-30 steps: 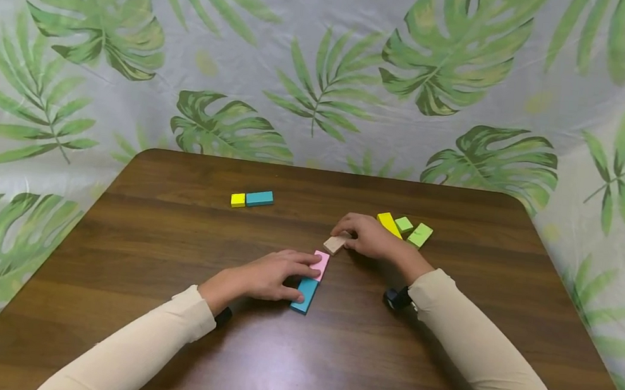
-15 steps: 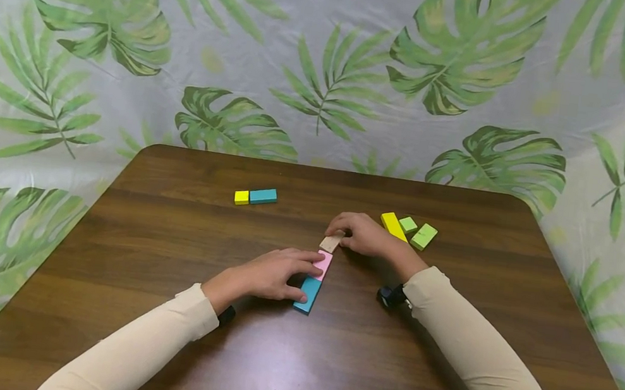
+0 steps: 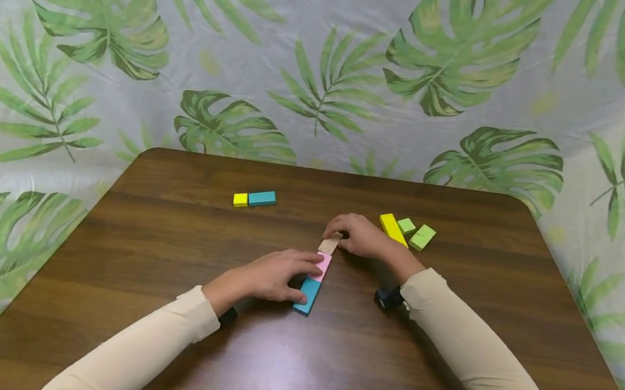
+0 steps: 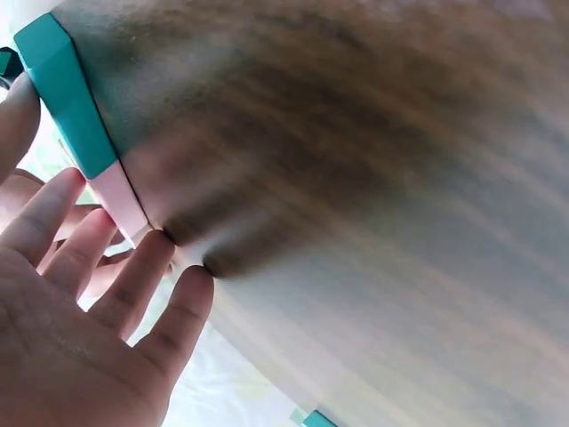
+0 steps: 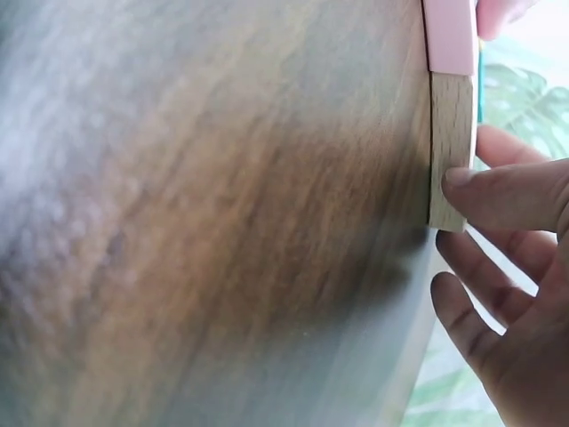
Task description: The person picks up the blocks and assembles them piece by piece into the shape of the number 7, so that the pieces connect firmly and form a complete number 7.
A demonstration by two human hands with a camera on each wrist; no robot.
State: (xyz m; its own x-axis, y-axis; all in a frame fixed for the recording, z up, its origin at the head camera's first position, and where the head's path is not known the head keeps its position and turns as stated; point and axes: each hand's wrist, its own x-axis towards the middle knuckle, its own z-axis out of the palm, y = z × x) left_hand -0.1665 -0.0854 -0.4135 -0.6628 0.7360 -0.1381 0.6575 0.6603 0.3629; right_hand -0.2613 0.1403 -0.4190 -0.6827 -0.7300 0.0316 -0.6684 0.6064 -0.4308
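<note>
A blue block (image 3: 310,291), a pink block (image 3: 327,264) and a bare wooden block (image 3: 329,245) lie end to end in a slanting row on the table. My left hand (image 3: 275,274) rests on the row, thumb on the blue block and fingertips on the pink one, fingers mostly straight. At the far end, my right hand (image 3: 362,235) pinches the wooden block between thumb and fingers. In the right wrist view the wooden block (image 5: 453,111) meets the end of the pink block (image 5: 450,36), its thumb pressed on the near side.
On the brown table (image 3: 162,319), a small yellow block (image 3: 240,200) and a blue block (image 3: 262,198) sit together at back left. Beyond the right wrist lie a long yellow block (image 3: 393,228) and two green blocks (image 3: 423,237). A leaf-patterned cloth (image 3: 326,63) hangs behind.
My right hand has moved the wooden block left and turned it into line with the pink block, closing the gap. The left hand stays on the pink and blue blocks.
</note>
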